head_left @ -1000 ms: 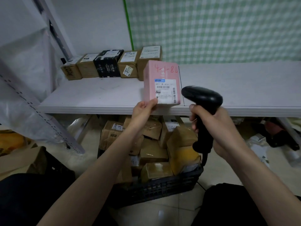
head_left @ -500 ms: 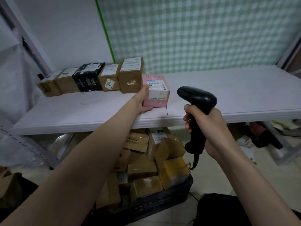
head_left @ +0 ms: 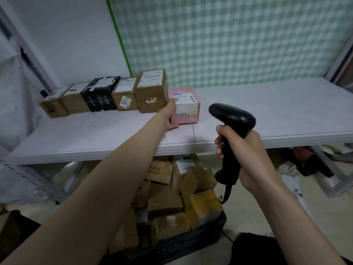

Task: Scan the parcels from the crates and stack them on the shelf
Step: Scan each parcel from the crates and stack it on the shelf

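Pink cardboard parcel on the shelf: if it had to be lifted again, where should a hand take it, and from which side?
Pinch the pink cardboard parcel across top and front faces, coming from the front. The tall brown cardboard box crowds its left side, where the left hand sits now.

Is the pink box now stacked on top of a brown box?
No, the pink box stands on the shelf itself, beside the row's last brown box.

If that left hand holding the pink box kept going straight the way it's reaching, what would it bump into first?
Most likely the tall brown parcel ending the row: the left hand grips the pink box right beside it. Whether they already touch is unclear; beyond stands the checked wall.
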